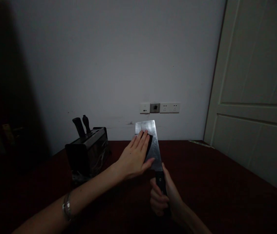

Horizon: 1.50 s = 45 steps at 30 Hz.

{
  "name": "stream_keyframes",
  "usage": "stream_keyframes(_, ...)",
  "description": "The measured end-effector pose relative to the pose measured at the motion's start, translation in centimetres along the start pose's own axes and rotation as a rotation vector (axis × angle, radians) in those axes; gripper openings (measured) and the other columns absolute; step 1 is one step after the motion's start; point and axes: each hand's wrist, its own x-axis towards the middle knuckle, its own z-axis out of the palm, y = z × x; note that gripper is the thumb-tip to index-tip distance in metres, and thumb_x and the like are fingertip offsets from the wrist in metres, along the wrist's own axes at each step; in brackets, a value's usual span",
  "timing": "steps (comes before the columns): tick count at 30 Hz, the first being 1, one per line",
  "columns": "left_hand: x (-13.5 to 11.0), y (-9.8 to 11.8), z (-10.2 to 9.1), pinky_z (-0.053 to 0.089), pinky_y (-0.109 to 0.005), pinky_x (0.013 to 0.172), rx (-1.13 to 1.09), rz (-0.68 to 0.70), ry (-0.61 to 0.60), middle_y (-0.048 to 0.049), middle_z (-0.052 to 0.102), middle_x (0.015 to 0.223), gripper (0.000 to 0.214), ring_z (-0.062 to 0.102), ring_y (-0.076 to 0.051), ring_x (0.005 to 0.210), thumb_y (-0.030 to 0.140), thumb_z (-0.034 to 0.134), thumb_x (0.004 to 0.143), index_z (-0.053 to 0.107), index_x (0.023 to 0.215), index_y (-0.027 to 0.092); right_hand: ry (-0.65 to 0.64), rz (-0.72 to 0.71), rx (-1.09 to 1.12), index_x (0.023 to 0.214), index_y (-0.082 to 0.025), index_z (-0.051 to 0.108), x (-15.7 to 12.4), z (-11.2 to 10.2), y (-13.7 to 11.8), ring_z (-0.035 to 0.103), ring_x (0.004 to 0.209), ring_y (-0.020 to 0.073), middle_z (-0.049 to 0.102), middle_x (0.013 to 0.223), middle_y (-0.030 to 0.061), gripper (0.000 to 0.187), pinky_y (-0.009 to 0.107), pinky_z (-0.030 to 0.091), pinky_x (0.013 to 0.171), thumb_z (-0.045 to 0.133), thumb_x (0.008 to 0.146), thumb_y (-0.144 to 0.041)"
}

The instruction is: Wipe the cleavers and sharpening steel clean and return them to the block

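A cleaver (155, 156) with a broad shiny blade and a black riveted handle is held upright above the table, blade tip up. My right hand (161, 198) is closed around its handle, the thumb along the lower edge of the blade. My left hand (135, 152) lies flat against the blade face with its fingers stretched out and its thumb apart. Beneath those fingers is a dark cloth (149, 145), pressed on the blade and mostly hidden by the hand. A bracelet (66, 207) circles my left wrist.
On the left of the dark red table (192, 182) stands a black knife block (87, 152) with two dark handles (79, 126) sticking up. Wall sockets (169, 107) and switches are behind the cleaver. A pale panelled door (255, 97) is at the right.
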Motion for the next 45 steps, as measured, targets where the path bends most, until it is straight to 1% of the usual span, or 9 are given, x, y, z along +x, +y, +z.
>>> stream_keyframes(8,2.1,-2.5,0.4,0.015,-0.045,0.109,-0.008,-0.148,0.022,-0.0199,0.013,0.146,0.08,0.004,-0.029,0.136,0.061,0.021,0.085,0.012,0.14,0.004,0.008,0.045,-0.009,0.044,-0.018,0.047,0.2,-0.1,0.6,0.022,0.021,0.0065,0.03,0.026,-0.0061,0.08,0.021,0.031,0.028,0.004,0.071,-0.08)
stream_keyframes(12,1.4,-0.3,0.0,0.016,-0.043,0.109,-0.032,-0.098,-0.02,-0.0203,0.01,0.146,0.085,0.001,-0.03,0.136,0.065,0.021,0.083,0.015,0.139,0.001,0.058,0.021,0.001,0.043,-0.018,0.044,0.2,-0.2,0.6,0.018,0.02,0.0057,0.028,0.025,-0.0066,0.078,0.02,0.028,0.027,0.005,0.071,-0.08)
stream_keyframes(15,0.5,1.6,-0.6,0.017,-0.042,0.109,-0.067,-0.062,-0.048,-0.019,0.007,0.147,0.085,-0.001,-0.029,0.136,0.065,0.021,0.082,0.015,0.139,0.002,0.026,-0.006,-0.004,0.042,-0.019,0.042,0.3,-0.3,0.6,0.019,0.02,0.0059,0.027,0.024,-0.0073,0.076,0.02,0.029,0.026,0.01,0.07,-0.081)
stream_keyframes(18,0.3,2.3,-1.0,0.017,-0.041,0.109,-0.101,-0.058,-0.058,-0.0172,0.006,0.148,0.082,-0.003,-0.027,0.136,0.063,0.021,0.084,0.014,0.139,0.003,-0.001,-0.029,0.005,0.042,-0.018,0.041,0.3,-0.5,0.6,0.017,0.02,0.0054,0.026,0.025,-0.0079,0.074,0.02,0.029,0.026,0.014,0.07,-0.081)
stream_keyframes(28,2.2,-0.7,0.2,0.017,-0.043,0.11,-0.115,-0.209,0.051,-0.0169,0.011,0.147,0.077,0.001,-0.027,0.136,0.06,0.02,0.086,0.014,0.139,0.004,-0.077,0.003,0.007,0.043,-0.017,0.047,0.6,-1.6,1.5,0.023,0.019,0.0065,0.031,0.025,-0.0057,0.077,0.02,0.032,0.025,0.011,0.071,-0.08)
stream_keyframes(35,0.6,2.8,-1.2,0.017,-0.042,0.11,-0.157,-0.023,-0.005,-0.0137,0.008,0.148,0.079,0.0,-0.026,0.136,0.061,0.023,0.085,0.012,0.14,0.007,-0.19,-0.072,0.069,0.04,-0.018,0.038,0.8,-1.8,1.7,0.023,0.019,0.0052,0.024,0.023,-0.0084,0.068,0.018,0.031,0.025,0.028,0.069,-0.079)
stream_keyframes(38,0.6,3.4,-1.3,0.018,-0.042,0.11,-0.159,-0.008,-0.01,-0.0131,0.008,0.148,0.079,0.001,-0.026,0.136,0.062,0.023,0.084,0.013,0.14,0.008,-0.166,-0.066,0.062,0.04,-0.019,0.038,0.7,-1.8,1.6,0.022,0.019,0.0052,0.025,0.023,-0.0084,0.068,0.018,0.03,0.025,0.03,0.068,-0.08)
stream_keyframes(41,1.5,2.3,-0.8,0.02,-0.043,0.109,-0.157,-0.059,0.026,-0.0139,0.009,0.148,0.077,0.001,-0.026,0.136,0.061,0.023,0.085,0.014,0.14,0.008,-0.107,-0.063,0.056,0.042,-0.018,0.044,0.7,-1.8,1.7,0.023,0.019,0.0053,0.029,0.024,-0.007,0.07,0.018,0.029,0.025,0.024,0.073,-0.077)
stream_keyframes(45,2.8,0.0,0.3,0.018,-0.043,0.109,-0.144,-0.175,0.094,-0.0151,0.012,0.148,0.074,0.002,-0.026,0.136,0.058,0.021,0.087,0.015,0.14,0.006,-0.109,-0.023,0.036,0.038,-0.017,0.044,1.1,-2.1,2.2,0.025,0.019,0.0056,0.028,0.023,-0.0055,0.073,0.016,0.025,0.024,0.022,0.072,-0.078)
